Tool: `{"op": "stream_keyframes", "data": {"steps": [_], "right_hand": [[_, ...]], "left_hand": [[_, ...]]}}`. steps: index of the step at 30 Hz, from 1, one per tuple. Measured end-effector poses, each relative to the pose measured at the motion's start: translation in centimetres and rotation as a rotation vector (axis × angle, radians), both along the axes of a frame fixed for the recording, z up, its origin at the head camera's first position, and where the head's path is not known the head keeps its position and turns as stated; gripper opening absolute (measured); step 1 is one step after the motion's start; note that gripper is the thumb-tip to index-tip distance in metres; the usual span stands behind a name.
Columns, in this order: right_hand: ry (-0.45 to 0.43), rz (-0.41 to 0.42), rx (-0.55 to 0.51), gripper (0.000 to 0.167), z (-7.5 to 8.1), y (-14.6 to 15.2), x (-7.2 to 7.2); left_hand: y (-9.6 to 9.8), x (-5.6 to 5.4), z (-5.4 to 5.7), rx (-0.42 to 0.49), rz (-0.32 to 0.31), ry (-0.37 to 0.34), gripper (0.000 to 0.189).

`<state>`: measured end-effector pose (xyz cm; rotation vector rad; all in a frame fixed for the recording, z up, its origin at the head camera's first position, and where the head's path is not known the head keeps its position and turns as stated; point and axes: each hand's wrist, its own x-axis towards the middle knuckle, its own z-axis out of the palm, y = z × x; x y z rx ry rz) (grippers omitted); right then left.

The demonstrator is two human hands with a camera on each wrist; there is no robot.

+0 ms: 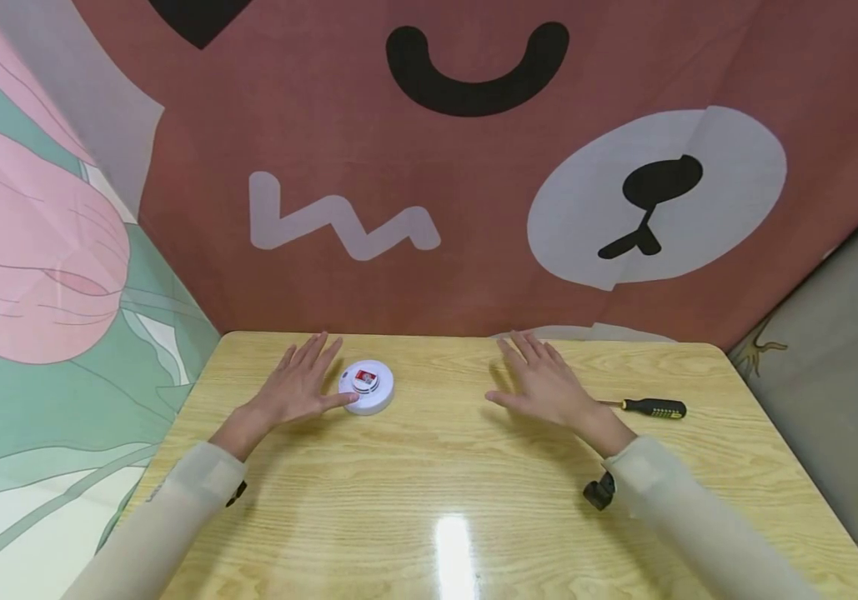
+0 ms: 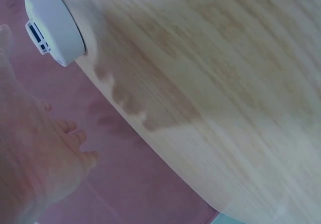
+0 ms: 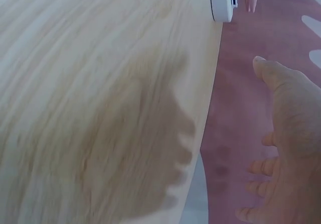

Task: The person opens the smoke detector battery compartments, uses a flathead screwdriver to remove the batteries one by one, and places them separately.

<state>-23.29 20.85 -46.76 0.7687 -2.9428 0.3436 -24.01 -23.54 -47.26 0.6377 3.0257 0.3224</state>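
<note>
The left hand (image 1: 293, 392) hovers, loosely spread, just beside the white smoke detector (image 1: 371, 386) (red label (image 1: 365, 378) facing up) on the table (image 1: 383, 492); the right hand (image 1: 544, 389), likewise spread, hovers near a screwdriver (image 1: 652, 407).

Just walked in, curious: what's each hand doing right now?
Left hand: open, holding nothing, near the white disc.
Right hand: open, holding nothing, near the screwdriver.
</note>
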Motion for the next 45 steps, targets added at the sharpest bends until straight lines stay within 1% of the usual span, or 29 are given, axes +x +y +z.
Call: {"op": "stream_keyframes", "data": {"steps": [4, 11, 15, 20, 24, 26, 29, 33, 36, 38, 45], "right_hand": [[-0.029, 0.016, -0.015, 0.099, -0.2, -1.1, 0.1], [-0.049, 0.047, -0.050, 0.098, -0.8, -3.0, 0.3], [-0.070, 0.063, -0.070, 0.098, -1.3, -4.2, 0.3], [-0.078, 0.081, -0.070, 0.099, -1.8, -5.7, 0.3], [-0.084, 0.100, -0.052, 0.100, -2.2, -7.1, 0.3], [-0.080, 0.113, -0.059, 0.100, -2.3, -7.8, 0.3], [-0.081, 0.128, -0.079, 0.100, -2.6, -8.8, 0.2], [-0.101, 0.147, -0.120, 0.100, -3.1, -10.0, -0.1], [-0.139, 0.150, -0.158, 0.101, -3.5, -10.8, -0.2], [-0.165, 0.145, -0.181, 0.102, -3.7, -11.3, -0.3], [-0.231, 0.138, -0.242, 0.102, -4.2, -12.6, -0.6]], "left_hand": [[-0.1, 0.1, -0.3, -0.005, -0.008, 0.007, 0.110], [-0.3, 0.0, -1.2, -0.014, -0.024, 0.015, 0.114], [-0.2, 0.1, -1.4, 0.004, -0.039, 0.000, 0.117], [0.0, 0.1, -1.6, 0.062, -0.055, -0.037, 0.118], [0.1, 0.0, -2.0, 0.105, -0.052, -0.061, 0.119], [0.1, 0.1, -2.1, 0.129, -0.049, -0.074, 0.120], [0.1, 0.1, -2.3, 0.170, -0.030, -0.116, 0.122], [0.1, -0.1, -2.4, 0.258, -0.016, -0.191, 0.123], [0.1, -0.3, -2.5, 0.320, -0.034, -0.224, 0.123], [0.1, -0.5, -2.5, 0.343, -0.050, -0.230, 0.122], [0.3, -1.0, -2.7, 0.379, -0.093, -0.237, 0.117]]}}
